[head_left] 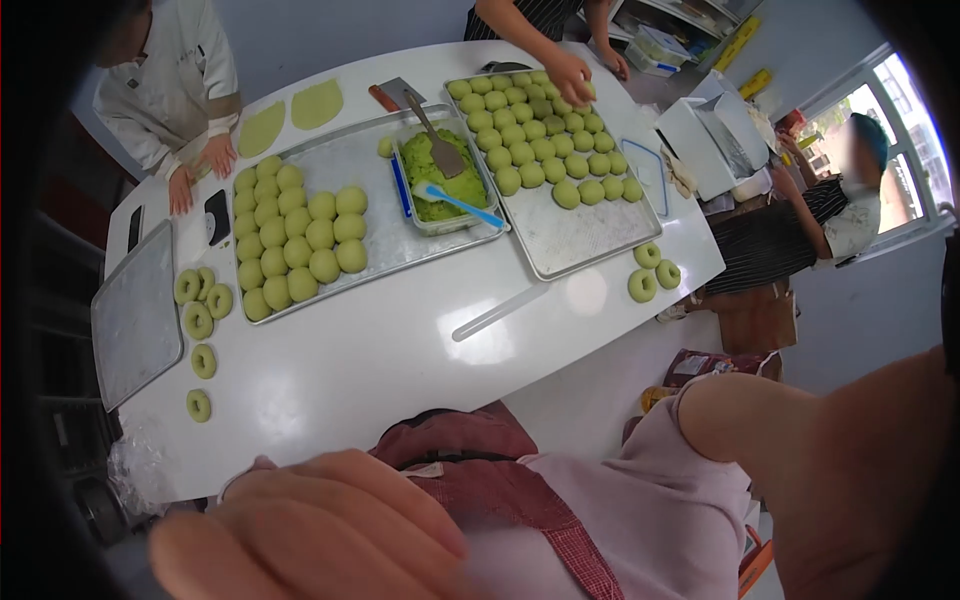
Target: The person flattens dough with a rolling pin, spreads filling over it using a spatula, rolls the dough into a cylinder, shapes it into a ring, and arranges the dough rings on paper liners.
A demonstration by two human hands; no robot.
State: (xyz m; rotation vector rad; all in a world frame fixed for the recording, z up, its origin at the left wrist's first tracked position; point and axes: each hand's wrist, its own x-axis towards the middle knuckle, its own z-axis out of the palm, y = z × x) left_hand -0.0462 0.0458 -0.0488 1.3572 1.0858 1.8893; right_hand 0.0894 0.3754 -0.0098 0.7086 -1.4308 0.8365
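Close to the camera at the lower left is my left hand (310, 530), large and blurred. Its fingers lie side by side and bend a little; their inner side is hidden, so I cannot make out whether they hold anything. My right arm rises along the right edge, and its hand is out of view. Beyond my left hand, several green dough rings (199, 321) lie on the white table (400, 370). Green dough balls (298, 253) fill part of a metal tray (385, 235). On that tray stands a tub of green filling (465, 185) with a brown spatula (440, 150) and a blue-and-white one.
A second tray (580, 240) holds more dough balls, where a co-worker's hand (570, 80) touches them. Another co-worker's hands (200, 170) rest at the table's far left. A bare tray (140, 315) overhangs the left edge. A clear strip (500, 313) lies near the front. Another person stands right.
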